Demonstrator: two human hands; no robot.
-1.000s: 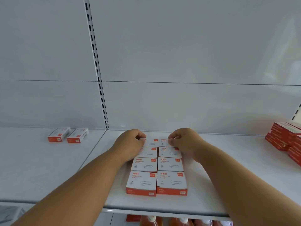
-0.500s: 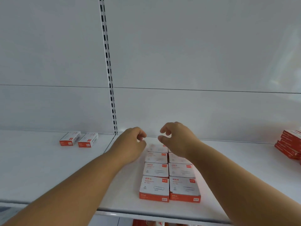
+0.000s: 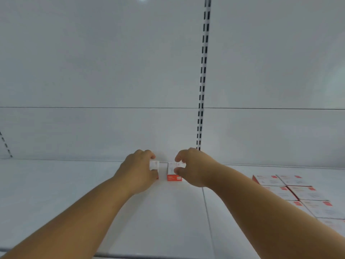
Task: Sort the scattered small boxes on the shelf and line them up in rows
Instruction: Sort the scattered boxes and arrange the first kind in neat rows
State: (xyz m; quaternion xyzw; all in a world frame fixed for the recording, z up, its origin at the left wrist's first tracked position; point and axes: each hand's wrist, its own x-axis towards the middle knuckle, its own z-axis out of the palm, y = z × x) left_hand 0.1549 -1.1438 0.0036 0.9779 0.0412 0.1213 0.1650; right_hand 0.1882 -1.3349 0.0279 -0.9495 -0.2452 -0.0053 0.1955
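Note:
Two small white-and-red boxes sit side by side near the back of the white shelf (image 3: 74, 193). My left hand (image 3: 137, 172) grips the left box (image 3: 154, 164), with fingers over its top and thumb low on its side; most of that box is hidden. My right hand (image 3: 192, 167) pinches the right box (image 3: 172, 172), whose red front face shows. At the right edge lie two neat rows of the same boxes (image 3: 298, 195), partly hidden by my right forearm.
A slotted upright (image 3: 202, 81) runs down the white back wall just right of my hands. A seam between shelf panels (image 3: 206, 212) runs forward below it. Another slotted strip (image 3: 5, 144) shows at the far left.
My view and both hands have swung left, away from the lined-up rows. The hands, empty and curled half a second ago, now hold the two separate boxes on the left shelf panel.

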